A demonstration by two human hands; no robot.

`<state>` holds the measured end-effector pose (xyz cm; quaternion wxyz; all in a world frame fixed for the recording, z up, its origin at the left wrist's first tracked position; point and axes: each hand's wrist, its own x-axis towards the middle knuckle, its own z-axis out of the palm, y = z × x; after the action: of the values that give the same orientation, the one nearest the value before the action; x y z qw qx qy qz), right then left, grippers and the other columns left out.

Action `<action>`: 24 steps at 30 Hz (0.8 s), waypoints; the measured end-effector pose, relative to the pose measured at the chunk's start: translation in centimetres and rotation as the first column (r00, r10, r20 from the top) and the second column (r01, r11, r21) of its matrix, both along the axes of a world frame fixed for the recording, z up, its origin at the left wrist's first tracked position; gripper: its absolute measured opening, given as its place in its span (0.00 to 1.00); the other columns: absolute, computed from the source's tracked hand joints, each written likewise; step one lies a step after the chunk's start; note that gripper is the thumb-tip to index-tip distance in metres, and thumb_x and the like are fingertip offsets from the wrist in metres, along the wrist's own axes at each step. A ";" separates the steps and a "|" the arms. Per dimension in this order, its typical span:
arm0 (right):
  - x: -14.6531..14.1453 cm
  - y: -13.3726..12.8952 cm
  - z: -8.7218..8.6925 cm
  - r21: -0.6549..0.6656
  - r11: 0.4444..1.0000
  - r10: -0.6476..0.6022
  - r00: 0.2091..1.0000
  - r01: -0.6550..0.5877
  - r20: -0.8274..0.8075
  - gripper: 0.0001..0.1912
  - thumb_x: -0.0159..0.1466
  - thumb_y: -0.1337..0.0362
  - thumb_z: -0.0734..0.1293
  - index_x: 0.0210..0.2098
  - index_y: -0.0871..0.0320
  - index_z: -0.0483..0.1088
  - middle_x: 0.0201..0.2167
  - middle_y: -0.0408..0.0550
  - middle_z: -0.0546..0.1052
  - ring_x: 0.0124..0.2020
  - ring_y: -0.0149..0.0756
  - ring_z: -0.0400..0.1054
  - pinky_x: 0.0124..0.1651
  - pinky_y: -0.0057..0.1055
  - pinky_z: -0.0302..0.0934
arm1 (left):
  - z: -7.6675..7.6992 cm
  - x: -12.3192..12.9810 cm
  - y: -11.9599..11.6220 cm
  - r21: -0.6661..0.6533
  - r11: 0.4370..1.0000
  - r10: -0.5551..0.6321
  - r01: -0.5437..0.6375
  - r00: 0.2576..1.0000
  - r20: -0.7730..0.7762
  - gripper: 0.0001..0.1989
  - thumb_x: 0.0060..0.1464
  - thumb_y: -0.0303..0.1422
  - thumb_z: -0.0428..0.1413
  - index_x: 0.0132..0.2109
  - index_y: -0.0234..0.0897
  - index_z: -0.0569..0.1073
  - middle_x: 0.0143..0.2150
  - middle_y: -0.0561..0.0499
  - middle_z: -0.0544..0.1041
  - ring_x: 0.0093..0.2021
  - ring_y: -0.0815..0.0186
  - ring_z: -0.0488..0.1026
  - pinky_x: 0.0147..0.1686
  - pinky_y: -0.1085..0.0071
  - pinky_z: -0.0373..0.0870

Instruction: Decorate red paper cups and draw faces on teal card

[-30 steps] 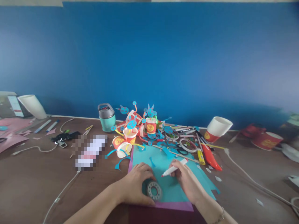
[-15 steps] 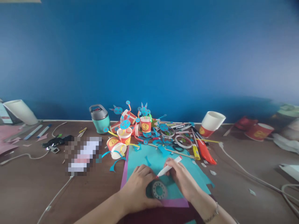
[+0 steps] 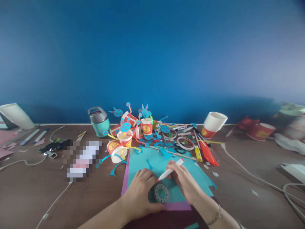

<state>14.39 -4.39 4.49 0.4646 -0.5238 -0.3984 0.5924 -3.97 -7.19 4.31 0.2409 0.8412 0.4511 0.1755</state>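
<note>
My left hand (image 3: 140,192) curls round a round ring-shaped tape roll (image 3: 161,193) and holds it on the turquoise paper (image 3: 140,162). Between the fingers of my right hand (image 3: 182,179) is a white marker (image 3: 171,169) with a red end. The marker's red tip touches or nearly touches the upper edge of the roll, close to my left fingertips. A pink sheet (image 3: 178,206) shows from under the turquoise paper. A small curved blue scrap (image 3: 149,164) lies above my left hand.
Behind the paper stand decorated paper cups (image 3: 147,127), with pens, scissors and a yellow glue stick (image 3: 198,154) to their right. A turquoise flask (image 3: 99,122) and a blurred-out phone (image 3: 83,160) are on the left. White stacked cups (image 3: 213,124) stand at right.
The whole view has shifted slightly, so things appear a little further left. Both hands keep the same grip, and the marker stays at the roll's upper edge.
</note>
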 end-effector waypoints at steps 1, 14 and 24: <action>0.0 0.0 0.2 0.009 1.000 -0.011 1.000 0.011 -0.001 0.11 0.55 0.56 0.66 0.23 0.57 0.67 0.22 0.41 0.66 0.28 0.34 0.62 0.34 0.30 0.57 | -0.1 0.0 0.0 0.001 1.000 -0.001 0.001 1.000 0.005 0.30 0.36 0.49 0.65 0.45 0.39 0.71 0.45 0.48 0.71 0.46 0.54 0.64 0.47 0.58 0.60; 2.0 -2.8 2.7 0.305 0.843 0.160 0.748 -0.443 0.645 0.12 0.63 0.62 0.57 0.24 0.56 0.60 0.21 0.41 0.64 0.26 0.34 0.59 0.31 0.31 0.51 | -0.1 -0.3 0.3 0.012 0.999 -0.048 0.047 0.997 0.054 0.30 0.37 0.48 0.65 0.49 0.45 0.71 0.45 0.49 0.70 0.47 0.56 0.64 0.48 0.60 0.59; 1.9 -3.7 2.4 0.485 0.492 -0.011 0.552 -0.723 0.834 0.07 0.57 0.75 0.59 0.29 0.56 0.59 0.26 0.41 0.68 0.30 0.32 0.61 0.36 0.32 0.53 | 0.1 -0.2 0.0 0.042 0.998 -0.052 0.050 0.998 0.045 0.26 0.42 0.52 0.61 0.46 0.44 0.71 0.43 0.50 0.70 0.46 0.57 0.65 0.45 0.62 0.59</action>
<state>16.28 -8.11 6.84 0.2842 -0.3406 -0.8808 0.1658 -4.17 -7.20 4.43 0.2384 0.8529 0.4201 0.1980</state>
